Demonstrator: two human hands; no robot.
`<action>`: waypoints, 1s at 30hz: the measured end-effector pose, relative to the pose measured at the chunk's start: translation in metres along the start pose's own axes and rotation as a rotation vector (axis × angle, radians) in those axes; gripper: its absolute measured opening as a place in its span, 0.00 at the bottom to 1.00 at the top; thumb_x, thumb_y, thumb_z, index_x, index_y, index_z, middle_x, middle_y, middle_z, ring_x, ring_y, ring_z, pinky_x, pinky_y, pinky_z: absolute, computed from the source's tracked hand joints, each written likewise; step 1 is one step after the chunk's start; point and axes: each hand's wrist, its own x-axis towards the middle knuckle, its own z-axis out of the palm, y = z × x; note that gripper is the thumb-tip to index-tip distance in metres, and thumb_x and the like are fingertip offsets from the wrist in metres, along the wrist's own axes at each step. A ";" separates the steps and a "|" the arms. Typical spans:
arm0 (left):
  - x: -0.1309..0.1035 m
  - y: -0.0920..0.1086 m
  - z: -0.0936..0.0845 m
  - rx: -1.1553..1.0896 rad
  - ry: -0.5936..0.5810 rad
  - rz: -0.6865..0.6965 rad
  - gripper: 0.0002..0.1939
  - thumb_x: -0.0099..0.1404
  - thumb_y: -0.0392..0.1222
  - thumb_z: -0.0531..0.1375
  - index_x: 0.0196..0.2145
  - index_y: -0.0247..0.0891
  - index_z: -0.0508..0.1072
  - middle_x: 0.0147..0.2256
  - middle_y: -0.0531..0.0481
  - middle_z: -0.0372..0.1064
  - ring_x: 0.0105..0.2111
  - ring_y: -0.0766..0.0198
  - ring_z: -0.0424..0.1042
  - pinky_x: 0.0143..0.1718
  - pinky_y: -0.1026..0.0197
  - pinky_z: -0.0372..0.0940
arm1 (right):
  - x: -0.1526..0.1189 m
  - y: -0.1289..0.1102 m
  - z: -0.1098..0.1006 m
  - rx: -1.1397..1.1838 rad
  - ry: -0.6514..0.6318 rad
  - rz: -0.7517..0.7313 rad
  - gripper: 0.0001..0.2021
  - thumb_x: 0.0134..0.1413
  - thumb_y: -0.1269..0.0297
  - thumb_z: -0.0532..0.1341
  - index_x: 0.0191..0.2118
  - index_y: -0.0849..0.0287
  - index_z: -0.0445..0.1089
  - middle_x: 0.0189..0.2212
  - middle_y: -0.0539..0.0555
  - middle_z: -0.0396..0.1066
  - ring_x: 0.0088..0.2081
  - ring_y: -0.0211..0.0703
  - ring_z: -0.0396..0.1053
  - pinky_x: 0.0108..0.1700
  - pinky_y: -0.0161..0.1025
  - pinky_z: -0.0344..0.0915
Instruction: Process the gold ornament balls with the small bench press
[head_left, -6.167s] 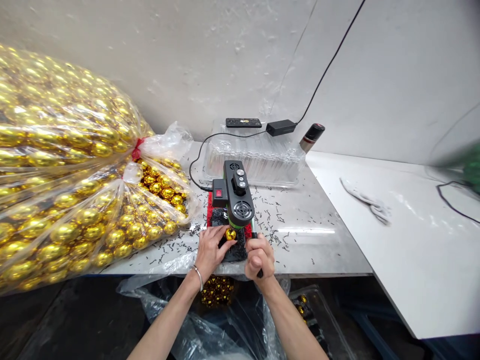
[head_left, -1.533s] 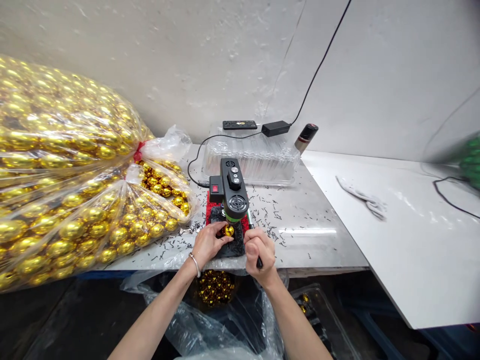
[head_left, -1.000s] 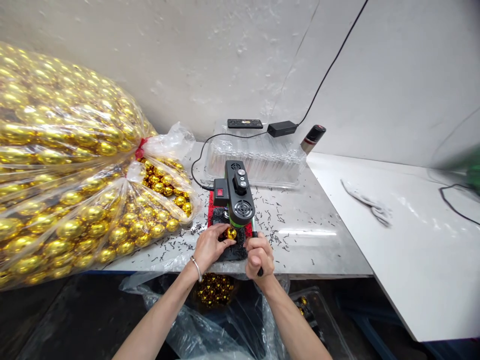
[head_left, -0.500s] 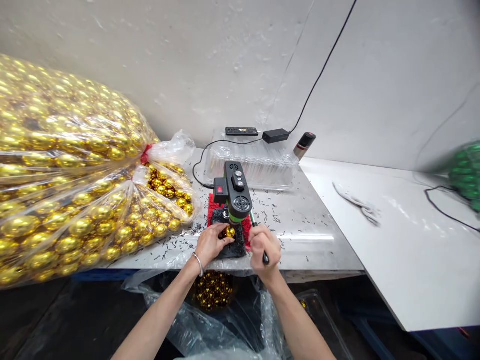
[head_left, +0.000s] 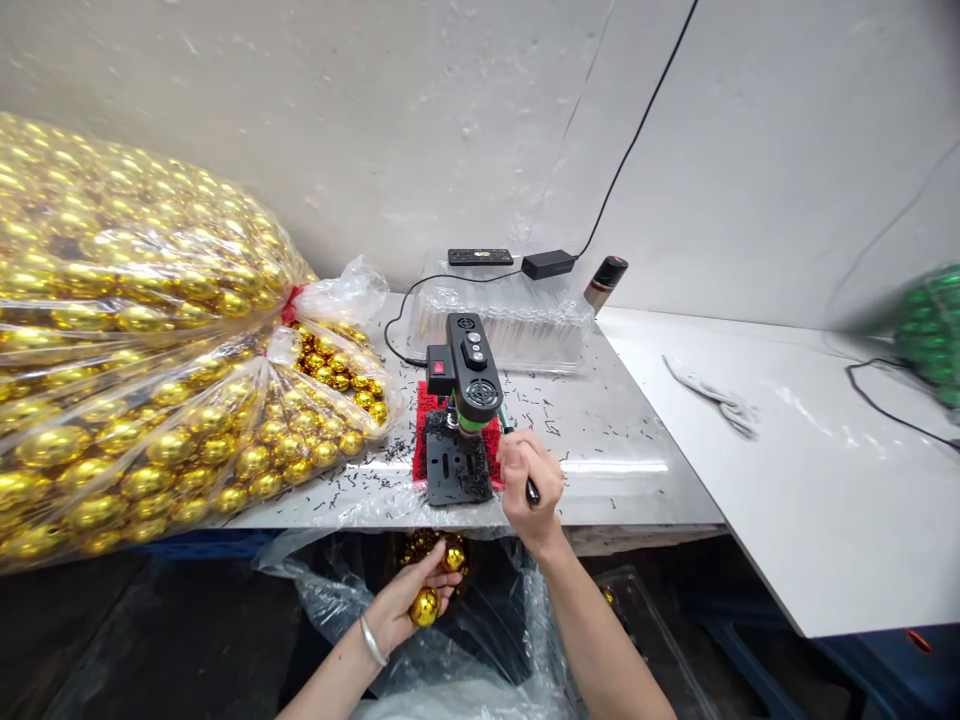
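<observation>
Two shiny gold balls are in my left hand (head_left: 420, 590); one gold ball (head_left: 453, 556) sits at the fingertips and another gold ball (head_left: 425, 606) lies by the palm. That hand is over an open clear plastic bag (head_left: 315, 580) below the table edge, where more gold balls show. My right hand (head_left: 531, 487) is wrapped round the black-tipped lever (head_left: 532, 492) of a small black press (head_left: 475, 365). Beneath the press head, its slotted black base (head_left: 456, 474) carries no ball and rests on a red mat (head_left: 421, 460).
A huge clear bag of gold balls (head_left: 135, 400) fills the left. Behind the press stand a clear plastic box (head_left: 517, 325), a power adapter (head_left: 548, 264) and a dark-capped can (head_left: 606, 284). Black scraps litter the metal table (head_left: 615, 440). A white table (head_left: 810, 500) adjoins at right.
My left hand has moved down from the press base to the bag below the table edge, and the ball has left the base. My right hand has stayed on the lever.
</observation>
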 end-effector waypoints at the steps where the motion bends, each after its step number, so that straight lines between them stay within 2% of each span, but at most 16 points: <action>1: 0.004 -0.003 -0.002 -0.091 0.045 -0.052 0.18 0.59 0.51 0.64 0.26 0.30 0.75 0.26 0.45 0.74 0.20 0.71 0.69 0.23 0.69 0.66 | 0.000 0.000 0.000 -0.001 -0.009 -0.003 0.11 0.58 0.77 0.50 0.26 0.58 0.59 0.23 0.51 0.62 0.27 0.36 0.60 0.28 0.36 0.56; 3: 0.004 -0.001 -0.006 -0.196 0.036 -0.129 0.14 0.62 0.47 0.62 0.30 0.29 0.75 0.28 0.44 0.75 0.23 0.68 0.73 0.27 0.66 0.69 | 0.001 0.000 -0.002 -0.007 -0.031 -0.012 0.12 0.58 0.77 0.50 0.26 0.58 0.58 0.23 0.51 0.62 0.28 0.36 0.61 0.28 0.36 0.56; 6: -0.015 0.014 -0.007 -0.290 -0.148 -0.160 0.09 0.62 0.36 0.61 0.39 0.27 0.75 0.33 0.41 0.76 0.30 0.62 0.76 0.32 0.62 0.71 | 0.000 0.000 -0.002 -0.019 -0.038 -0.015 0.11 0.57 0.77 0.50 0.26 0.58 0.59 0.24 0.51 0.62 0.28 0.36 0.61 0.28 0.36 0.57; 8: -0.036 0.029 -0.002 -0.351 -0.279 -0.148 0.10 0.61 0.30 0.60 0.41 0.26 0.74 0.37 0.38 0.75 0.35 0.58 0.77 0.34 0.61 0.72 | -0.002 0.001 -0.001 -0.014 -0.025 -0.013 0.11 0.57 0.77 0.50 0.26 0.58 0.58 0.24 0.51 0.62 0.27 0.36 0.61 0.28 0.35 0.57; 10: -0.055 0.044 0.007 -0.382 -0.347 -0.101 0.11 0.62 0.28 0.58 0.42 0.25 0.74 0.39 0.35 0.74 0.39 0.56 0.76 0.37 0.62 0.72 | -0.003 0.001 0.000 -0.002 -0.009 -0.014 0.11 0.57 0.78 0.50 0.26 0.58 0.58 0.23 0.50 0.62 0.27 0.36 0.61 0.28 0.35 0.57; 13: -0.070 0.066 0.024 -0.377 -0.319 0.078 0.09 0.65 0.28 0.55 0.41 0.26 0.73 0.39 0.36 0.74 0.42 0.57 0.75 0.41 0.62 0.72 | -0.003 0.001 0.001 0.009 0.009 -0.014 0.12 0.57 0.78 0.50 0.26 0.58 0.57 0.24 0.50 0.61 0.27 0.35 0.61 0.28 0.35 0.57; 14: -0.071 0.072 0.029 -0.363 -0.286 0.148 0.09 0.66 0.29 0.54 0.40 0.27 0.73 0.38 0.38 0.74 0.40 0.59 0.76 0.39 0.64 0.72 | -0.003 0.001 0.001 0.010 0.010 -0.012 0.12 0.57 0.78 0.50 0.26 0.58 0.57 0.24 0.50 0.61 0.27 0.35 0.61 0.28 0.35 0.57; 16: -0.067 0.081 0.036 -0.318 -0.226 0.259 0.09 0.68 0.33 0.53 0.39 0.29 0.72 0.33 0.42 0.74 0.29 0.67 0.75 0.26 0.71 0.70 | -0.003 0.001 0.001 0.003 0.000 -0.012 0.12 0.57 0.78 0.50 0.26 0.58 0.58 0.24 0.50 0.61 0.27 0.35 0.61 0.28 0.35 0.57; 18: -0.059 0.087 0.038 -0.269 -0.187 0.319 0.10 0.69 0.38 0.53 0.40 0.31 0.72 0.29 0.47 0.72 0.18 0.75 0.66 0.14 0.76 0.59 | -0.004 0.001 0.000 -0.011 -0.019 -0.017 0.12 0.57 0.79 0.50 0.26 0.58 0.57 0.23 0.50 0.61 0.27 0.35 0.61 0.27 0.35 0.56; 20: -0.052 0.089 0.038 -0.243 -0.172 0.356 0.10 0.68 0.40 0.55 0.42 0.33 0.71 0.29 0.48 0.71 0.15 0.78 0.61 0.12 0.76 0.54 | -0.005 0.002 0.000 -0.019 -0.031 -0.022 0.12 0.57 0.78 0.50 0.26 0.58 0.57 0.23 0.50 0.61 0.27 0.35 0.60 0.27 0.35 0.56; 26: -0.049 0.093 0.032 -0.244 -0.196 0.383 0.14 0.62 0.33 0.59 0.47 0.34 0.71 0.34 0.46 0.73 0.28 0.68 0.73 0.26 0.69 0.67 | -0.009 0.004 0.002 0.005 -0.024 -0.012 0.12 0.57 0.78 0.50 0.25 0.57 0.57 0.23 0.50 0.60 0.27 0.35 0.60 0.26 0.35 0.56; 30: -0.038 0.094 0.032 -0.125 -0.129 0.531 0.19 0.57 0.35 0.64 0.47 0.35 0.72 0.37 0.46 0.74 0.36 0.64 0.74 0.39 0.62 0.69 | -0.008 0.005 0.002 0.019 -0.031 -0.019 0.12 0.57 0.79 0.50 0.26 0.58 0.57 0.23 0.50 0.60 0.27 0.35 0.60 0.27 0.35 0.57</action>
